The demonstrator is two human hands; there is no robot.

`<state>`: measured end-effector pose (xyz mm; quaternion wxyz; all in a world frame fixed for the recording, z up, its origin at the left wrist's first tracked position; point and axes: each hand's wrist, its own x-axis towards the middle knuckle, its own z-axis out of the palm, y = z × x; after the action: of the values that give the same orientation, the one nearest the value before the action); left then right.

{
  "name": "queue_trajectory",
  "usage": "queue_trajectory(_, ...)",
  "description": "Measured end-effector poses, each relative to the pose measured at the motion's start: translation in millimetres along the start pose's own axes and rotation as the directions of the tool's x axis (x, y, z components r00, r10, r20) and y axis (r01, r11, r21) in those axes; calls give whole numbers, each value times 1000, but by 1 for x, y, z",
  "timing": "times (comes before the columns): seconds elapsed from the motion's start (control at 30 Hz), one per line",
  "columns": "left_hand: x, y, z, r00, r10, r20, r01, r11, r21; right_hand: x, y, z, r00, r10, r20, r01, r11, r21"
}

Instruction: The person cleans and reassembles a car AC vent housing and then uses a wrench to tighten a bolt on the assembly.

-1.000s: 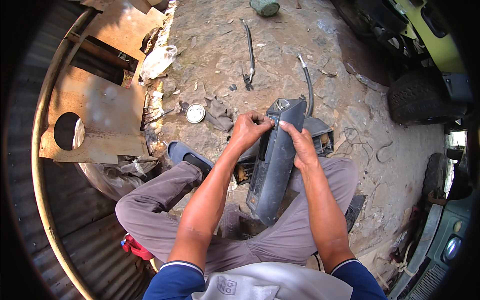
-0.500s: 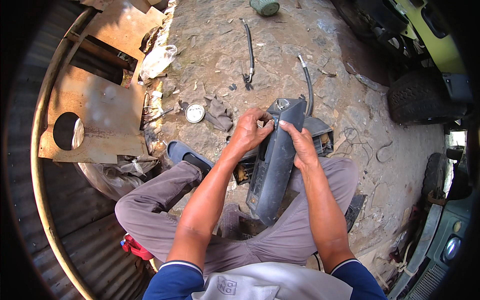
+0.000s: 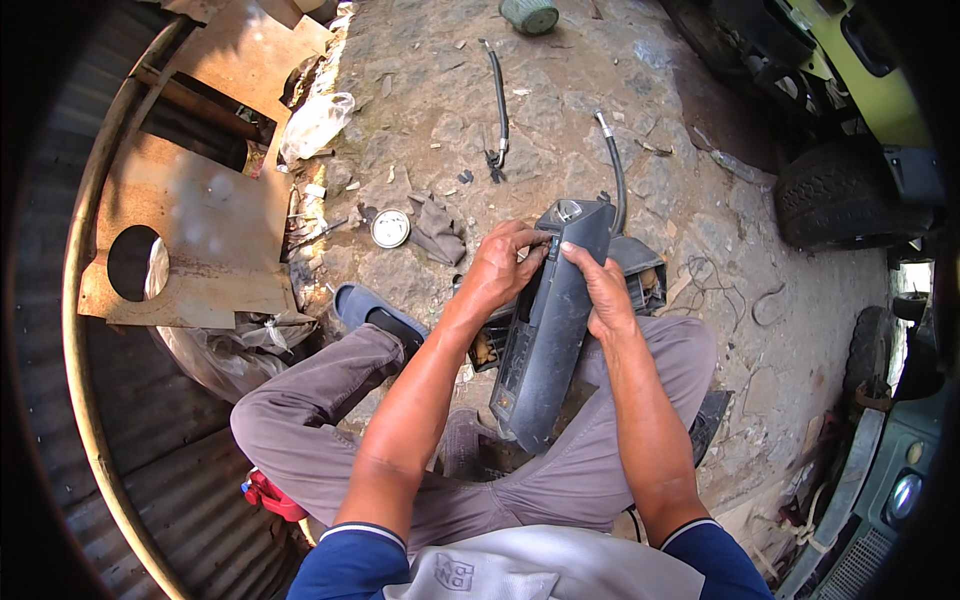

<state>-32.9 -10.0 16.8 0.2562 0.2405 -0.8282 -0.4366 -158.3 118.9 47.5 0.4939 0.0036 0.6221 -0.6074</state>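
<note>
Between left grip (image 3: pixel 503 262) and right grip (image 3: pixel 606 295), dark housing (image 3: pixel 556 335).

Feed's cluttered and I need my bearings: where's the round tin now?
In the head view, left of centre, the round tin lies on the ground just left of the crumpled grey cloth, up and left of the left hand.
</note>
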Motion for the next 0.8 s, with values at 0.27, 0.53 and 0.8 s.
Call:
queue_trajectory(0.27, 5, -2, -10, 995, -57, 80, 56, 998, 8, 0, -1, 2, 1000, -11, -8, 11, 1000, -11)
queue_trajectory(0.53, -13, -9, -1, 925, -379, -40, 344, 876, -339, -4, -4, 3, 999, 7, 35, -6, 1000, -12)
queue_trajectory(0.8, -17, -4, 16, 918, -333, -213, 296, 936, -189, -1, -3, 1, 999, 4, 43, -4, 1000, -1)
